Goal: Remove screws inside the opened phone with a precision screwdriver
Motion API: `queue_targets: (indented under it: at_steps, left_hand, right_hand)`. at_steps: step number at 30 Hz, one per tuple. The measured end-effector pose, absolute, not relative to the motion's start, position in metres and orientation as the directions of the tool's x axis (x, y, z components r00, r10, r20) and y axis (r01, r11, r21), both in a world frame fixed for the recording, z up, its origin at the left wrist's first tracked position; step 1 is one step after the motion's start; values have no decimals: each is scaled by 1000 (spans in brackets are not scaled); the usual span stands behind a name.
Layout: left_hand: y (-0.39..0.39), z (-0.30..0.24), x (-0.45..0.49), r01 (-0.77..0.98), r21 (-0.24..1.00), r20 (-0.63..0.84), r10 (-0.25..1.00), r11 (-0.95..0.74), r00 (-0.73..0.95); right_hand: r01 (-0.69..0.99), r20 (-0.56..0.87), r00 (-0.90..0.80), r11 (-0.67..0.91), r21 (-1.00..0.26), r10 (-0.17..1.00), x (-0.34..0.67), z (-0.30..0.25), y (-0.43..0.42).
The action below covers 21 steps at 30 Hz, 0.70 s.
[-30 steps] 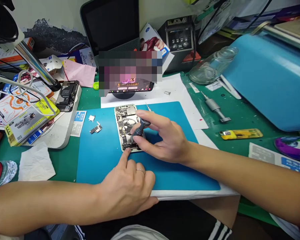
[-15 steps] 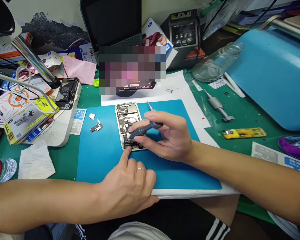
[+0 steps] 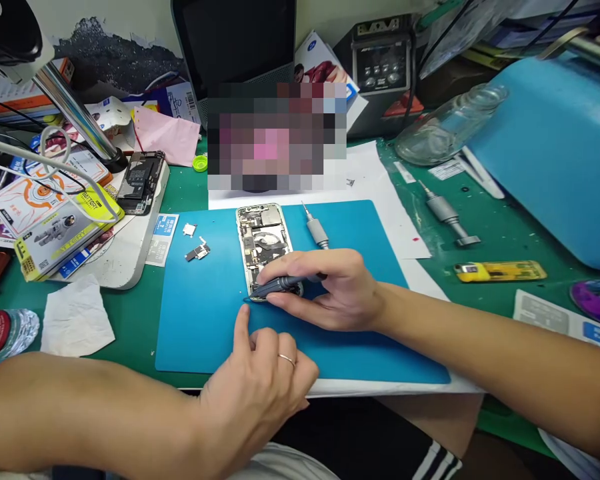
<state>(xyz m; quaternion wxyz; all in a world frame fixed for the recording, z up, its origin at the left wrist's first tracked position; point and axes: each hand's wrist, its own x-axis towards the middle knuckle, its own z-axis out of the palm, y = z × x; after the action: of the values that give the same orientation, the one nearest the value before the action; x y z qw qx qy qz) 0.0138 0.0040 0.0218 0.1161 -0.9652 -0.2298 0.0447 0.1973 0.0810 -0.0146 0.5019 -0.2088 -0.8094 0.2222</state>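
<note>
An opened phone (image 3: 264, 233) with its inner parts bare lies on the blue mat (image 3: 200, 333). In my right hand (image 3: 330, 283) is a pair of dark tweezers (image 3: 280, 285), pinched between thumb and fingers over the phone's lower end. Their tip reaches the lower left corner, where a small thin dark piece (image 3: 247, 300) shows; whether it is gripped I cannot make out. My left hand (image 3: 265, 367) holds nothing. Its index finger stretches out just below that corner, the other fingers curled. Beyond my right hand lies a grey screwdriver (image 3: 316, 227).
Small metal shields (image 3: 197, 249) lie on the mat left of the phone. A second grey screwdriver (image 3: 447, 213), a yellow cutter-like item (image 3: 500, 271) and a glass jar (image 3: 450, 127) are at right. Another opened phone (image 3: 141, 183) and battery boxes (image 3: 65, 233) sit at left.
The tweezers have shifted down and left to the phone's lower corner. My left index finger has drawn back off the phone's bottom edge. The view has shifted slightly.
</note>
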Motion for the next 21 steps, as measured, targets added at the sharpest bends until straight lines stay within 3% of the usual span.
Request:
queue_targets:
  at_steps: [21]
  left_hand:
    - [14,23,17,439,-153,-79,454,-885,888]
  right_hand:
    - [176,651,-496,801,-573,575,202,-10,81]
